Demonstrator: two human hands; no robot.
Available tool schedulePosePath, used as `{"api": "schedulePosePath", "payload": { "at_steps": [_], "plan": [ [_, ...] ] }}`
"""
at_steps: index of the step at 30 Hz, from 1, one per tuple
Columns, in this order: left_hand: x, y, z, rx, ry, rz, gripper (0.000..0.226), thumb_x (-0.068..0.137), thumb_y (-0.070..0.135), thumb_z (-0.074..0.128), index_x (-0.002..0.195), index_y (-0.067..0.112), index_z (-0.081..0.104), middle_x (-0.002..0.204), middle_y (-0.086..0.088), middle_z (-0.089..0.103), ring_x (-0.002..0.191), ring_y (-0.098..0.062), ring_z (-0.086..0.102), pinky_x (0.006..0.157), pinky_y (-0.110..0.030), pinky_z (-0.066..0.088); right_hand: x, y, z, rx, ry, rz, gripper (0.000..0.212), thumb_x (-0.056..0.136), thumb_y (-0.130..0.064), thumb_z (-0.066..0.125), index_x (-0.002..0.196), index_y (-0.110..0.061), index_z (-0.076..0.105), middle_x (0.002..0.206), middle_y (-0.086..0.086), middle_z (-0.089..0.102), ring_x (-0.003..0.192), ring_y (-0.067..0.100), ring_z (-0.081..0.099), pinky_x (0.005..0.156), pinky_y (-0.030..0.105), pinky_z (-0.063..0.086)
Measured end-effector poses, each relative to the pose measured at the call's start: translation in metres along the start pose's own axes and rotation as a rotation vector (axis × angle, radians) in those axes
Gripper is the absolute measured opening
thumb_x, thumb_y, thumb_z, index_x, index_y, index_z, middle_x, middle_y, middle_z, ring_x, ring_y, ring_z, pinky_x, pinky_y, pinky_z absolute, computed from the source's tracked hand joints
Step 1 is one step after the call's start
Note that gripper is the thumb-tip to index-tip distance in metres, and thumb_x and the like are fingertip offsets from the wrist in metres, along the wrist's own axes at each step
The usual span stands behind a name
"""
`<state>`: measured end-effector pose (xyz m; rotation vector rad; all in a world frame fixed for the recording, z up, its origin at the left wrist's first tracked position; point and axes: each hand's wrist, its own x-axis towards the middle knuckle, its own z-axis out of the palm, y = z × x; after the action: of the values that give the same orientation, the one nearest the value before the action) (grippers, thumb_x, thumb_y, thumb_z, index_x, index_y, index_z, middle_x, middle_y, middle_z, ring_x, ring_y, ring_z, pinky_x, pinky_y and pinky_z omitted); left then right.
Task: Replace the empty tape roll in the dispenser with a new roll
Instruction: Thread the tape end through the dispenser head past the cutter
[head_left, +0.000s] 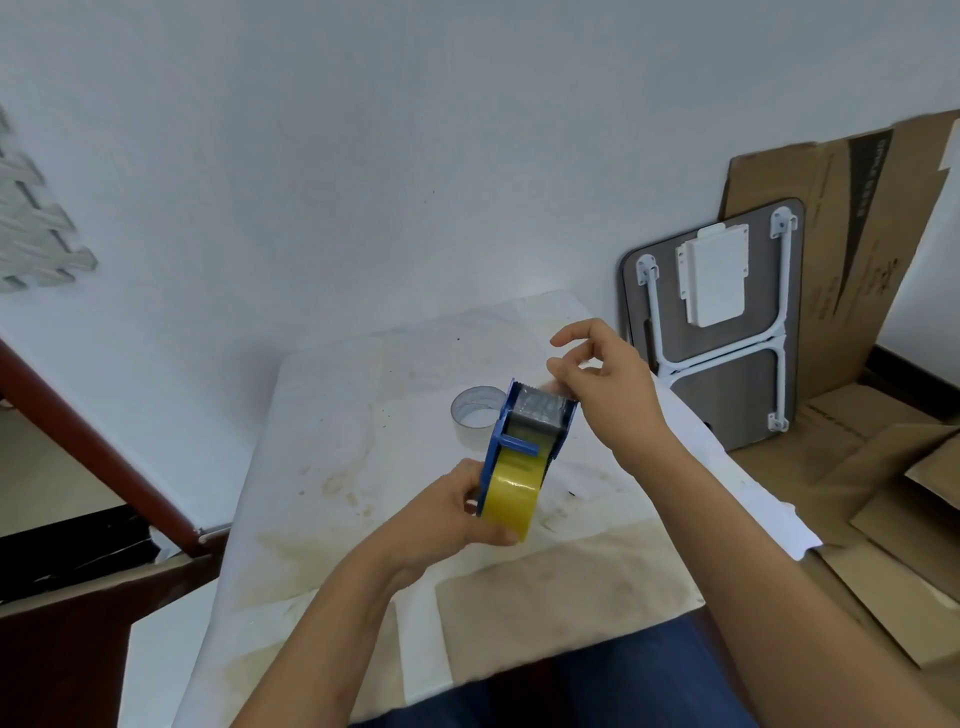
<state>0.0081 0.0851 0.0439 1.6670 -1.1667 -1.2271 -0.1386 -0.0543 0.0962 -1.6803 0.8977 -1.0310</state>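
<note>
- Hands meet over a white, stained table top (363, 415), both bare, holding a blue plastic tape dispenser (511, 441) up off the surface.
- The left hand (452, 514) wraps around the rear of the dispenser, fingers closed on the yellowish-brown roll of packing tape (511, 499) that sits in the frame.
- The right hand (608, 384) is at the front end, by the serrated cutter; thumb and fingers pinch together there, seemingly on the clear tape end, though the film itself is too faint to make out. The index finger is raised.
- An empty whitish cardboard tape core (472, 421) stands on the table just behind the dispenser, apart from both hands.
- A folded grey lap table with white legs (727, 332) leans against the wall to the right, with flattened brown cardboard (857, 249) behind and below it.
</note>
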Motion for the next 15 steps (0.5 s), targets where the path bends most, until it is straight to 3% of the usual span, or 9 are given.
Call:
{"api": "schedulePosePath", "payload": {
  "at_steps": [4, 8, 12, 15],
  "plan": [
    [0.005, -0.002, 0.001, -0.180, -0.067, -0.025, 0.055, 0.084, -0.009, 0.067, 0.131, 0.018, 0.063, 0.125, -0.006, 0.073, 0.120, -0.025, 0.065, 0.107, -0.037, 0.048, 0.001, 0.001, 0.003, 0.039, 0.013, 0.022, 0.015, 0.090, -0.012, 0.064, 0.102, -0.021, 0.062, 0.079, 0.000, 0.060, 0.060, 0.005, 0.070, 0.067, 0.027, 0.055],
    [0.008, -0.001, 0.011, -0.338, -0.072, -0.026, 0.046, 0.090, 0.003, 0.067, 0.134, 0.014, 0.060, 0.126, -0.009, 0.072, 0.114, -0.022, 0.066, 0.110, -0.042, 0.045, 0.002, 0.004, 0.005, 0.054, 0.000, 0.053, 0.014, 0.091, -0.014, 0.064, 0.101, -0.022, 0.062, 0.081, 0.000, 0.062, 0.063, 0.007, 0.072, 0.067, 0.028, 0.055],
    [0.008, -0.002, 0.015, -0.380, -0.058, 0.024, 0.052, 0.085, 0.015, 0.076, 0.134, 0.015, 0.059, 0.120, -0.006, 0.073, 0.108, -0.019, 0.068, 0.109, -0.045, 0.045, 0.007, 0.011, 0.001, 0.075, -0.021, 0.135, 0.009, 0.089, -0.013, 0.066, 0.095, -0.019, 0.066, 0.082, 0.000, 0.061, 0.070, 0.014, 0.065, 0.072, 0.034, 0.054],
    [0.007, -0.001, 0.012, -0.382, -0.062, 0.035, 0.052, 0.083, 0.015, 0.074, 0.133, 0.012, 0.059, 0.119, -0.013, 0.072, 0.105, -0.022, 0.067, 0.101, -0.043, 0.050, 0.010, 0.012, -0.001, 0.143, -0.082, 0.259, 0.007, 0.087, -0.007, 0.067, 0.089, -0.014, 0.068, 0.083, 0.005, 0.063, 0.077, 0.018, 0.060, 0.068, 0.025, 0.054]
  ]
}}
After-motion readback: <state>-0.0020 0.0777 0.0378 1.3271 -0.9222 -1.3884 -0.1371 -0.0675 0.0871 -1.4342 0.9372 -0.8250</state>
